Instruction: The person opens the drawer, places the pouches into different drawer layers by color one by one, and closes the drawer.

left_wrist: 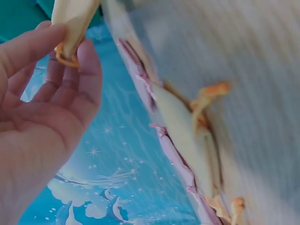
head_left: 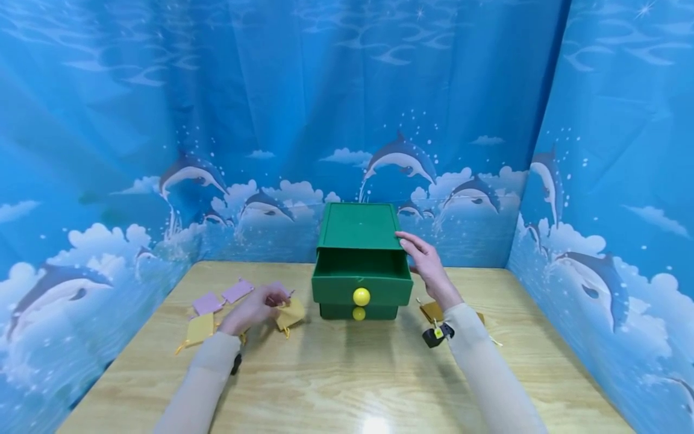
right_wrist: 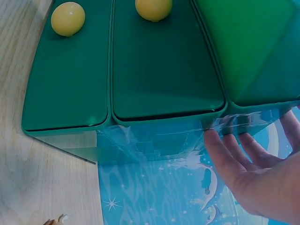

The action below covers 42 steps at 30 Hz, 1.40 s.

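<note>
My left hand (head_left: 253,311) pinches a small yellow drawstring pouch (head_left: 291,313) by thumb and fingertips, left of a green drawer box (head_left: 360,223). In the left wrist view the pouch (left_wrist: 75,21) hangs at the fingertips, its orange cord loop beside them. The upper drawer (head_left: 336,290), with a yellow knob (head_left: 361,296), stands pulled out in the head view; below it is a lower drawer with a second knob (head_left: 358,313). My right hand (head_left: 428,268) rests against the box's right side, fingers extended along its upper edge.
On the table's left lie another yellow pouch (head_left: 199,330) and purple pouches (head_left: 207,303). Brown pouches (head_left: 432,311) lie to the right, partly hidden by the right wrist. A blue dolphin-print curtain (head_left: 303,150) encloses the table's back and sides.
</note>
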{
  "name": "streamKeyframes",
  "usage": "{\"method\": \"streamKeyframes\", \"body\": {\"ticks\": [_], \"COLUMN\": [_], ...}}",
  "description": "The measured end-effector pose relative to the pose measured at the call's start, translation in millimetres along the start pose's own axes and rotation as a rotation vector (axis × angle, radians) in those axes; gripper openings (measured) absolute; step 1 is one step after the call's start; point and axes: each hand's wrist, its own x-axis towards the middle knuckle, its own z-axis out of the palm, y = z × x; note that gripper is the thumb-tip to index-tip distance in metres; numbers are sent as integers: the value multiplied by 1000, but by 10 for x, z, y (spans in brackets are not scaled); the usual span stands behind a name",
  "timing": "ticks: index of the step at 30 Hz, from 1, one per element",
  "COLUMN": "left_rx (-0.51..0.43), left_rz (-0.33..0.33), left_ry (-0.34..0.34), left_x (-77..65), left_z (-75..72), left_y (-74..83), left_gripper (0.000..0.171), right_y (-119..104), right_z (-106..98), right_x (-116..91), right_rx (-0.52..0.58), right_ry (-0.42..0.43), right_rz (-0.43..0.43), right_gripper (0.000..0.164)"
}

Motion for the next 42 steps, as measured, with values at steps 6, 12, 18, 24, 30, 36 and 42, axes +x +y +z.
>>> {"method": "streamKeyframes", "body": {"ticks": [6, 12, 18, 24, 30, 36, 42], "left_rx": [-39, -37, 3, -31, -42, -80, -132], "left_rz": [-19, 26, 73, 84, 165, 224, 188], "left_ry": [74, 145, 281, 360, 394, 428, 495], "left_x": [44, 54, 38, 31, 34, 25, -8], "left_z": [-42, -68, -113, -129, -145, -211, -273], "left_y": [109, 166, 301, 377, 452, 586, 664], "left_gripper": [29, 24, 21, 20, 18, 18, 22], "right_y": [-3, 5, -5, -9, 4, 1, 4], "right_z": [-11, -10, -20, -20, -10, -9, 8], "right_x": [-2, -19, -39, -31, -22, -31, -19], "right_rx": [6, 6, 5, 8, 13, 12, 17], "right_ry": [1, 0, 5, 4, -11, 3, -4], "right_rz": [-6, -10, -12, -11, -8, 0, 2], "right_gripper": [48, 52, 54, 53, 56, 55, 56]}}
